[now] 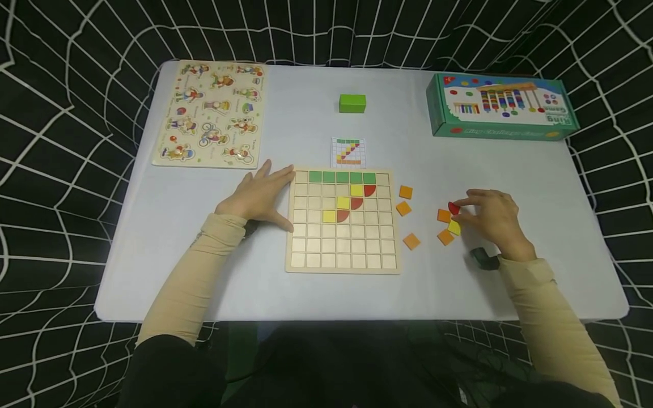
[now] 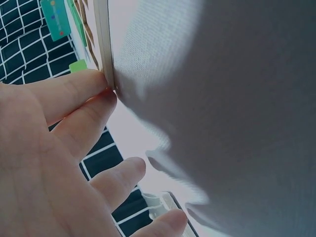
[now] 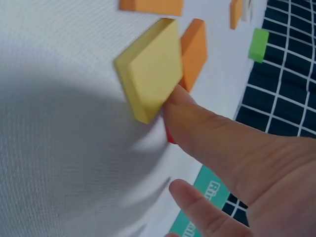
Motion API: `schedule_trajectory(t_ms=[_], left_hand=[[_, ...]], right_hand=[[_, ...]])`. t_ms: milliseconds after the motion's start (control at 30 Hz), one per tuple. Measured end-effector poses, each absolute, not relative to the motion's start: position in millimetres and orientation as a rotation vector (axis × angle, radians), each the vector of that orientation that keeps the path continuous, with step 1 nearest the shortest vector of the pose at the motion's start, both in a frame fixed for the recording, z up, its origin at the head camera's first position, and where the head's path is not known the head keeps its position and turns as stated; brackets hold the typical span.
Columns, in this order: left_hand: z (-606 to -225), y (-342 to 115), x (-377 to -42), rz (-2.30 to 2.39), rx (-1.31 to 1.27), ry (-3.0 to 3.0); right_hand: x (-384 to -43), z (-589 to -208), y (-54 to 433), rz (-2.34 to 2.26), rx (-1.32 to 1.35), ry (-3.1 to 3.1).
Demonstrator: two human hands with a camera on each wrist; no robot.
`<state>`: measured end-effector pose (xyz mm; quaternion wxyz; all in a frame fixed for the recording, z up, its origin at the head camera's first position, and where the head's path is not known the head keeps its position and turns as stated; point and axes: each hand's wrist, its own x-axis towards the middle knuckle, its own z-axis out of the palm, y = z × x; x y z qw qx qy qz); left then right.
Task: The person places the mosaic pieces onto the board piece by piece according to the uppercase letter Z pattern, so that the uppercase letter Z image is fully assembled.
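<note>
A wooden grid board (image 1: 343, 245) lies mid-table, with green and yellow square tiles and red quarter-round tiles set in its upper cells. My left hand (image 1: 258, 194) is spread at the board's left edge, thumb and fingertips touching the rim. In the left wrist view two fingertips meet that rim (image 2: 104, 44). To the right of the board, my right hand (image 1: 487, 218) pinches a red quarter-round tile (image 1: 453, 208) between thumb and forefinger. Just beside the thumb is a yellow tile (image 3: 154, 69); in the right wrist view the thumb hides most of the red tile.
Several orange tiles (image 1: 411, 241) lie right of the board. Above it are a small pattern card (image 1: 349, 153) and a green block (image 1: 352, 103). A picture puzzle board (image 1: 211, 113) lies at the far left, a green game box (image 1: 502, 107) at the far right. White netting surrounds the table.
</note>
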<state>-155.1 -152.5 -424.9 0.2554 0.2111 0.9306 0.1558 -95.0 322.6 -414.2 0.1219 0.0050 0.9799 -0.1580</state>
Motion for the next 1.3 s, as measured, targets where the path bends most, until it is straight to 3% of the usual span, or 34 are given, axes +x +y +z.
schedule_trajectory(t_ms=[1300], left_hand=[[-427.4, -154.5, -155.0, 0.433, 0.576, 2.535]], right_hand=[[-103.0, -407.2, 315.6, -0.288, 0.128, 3.105]])
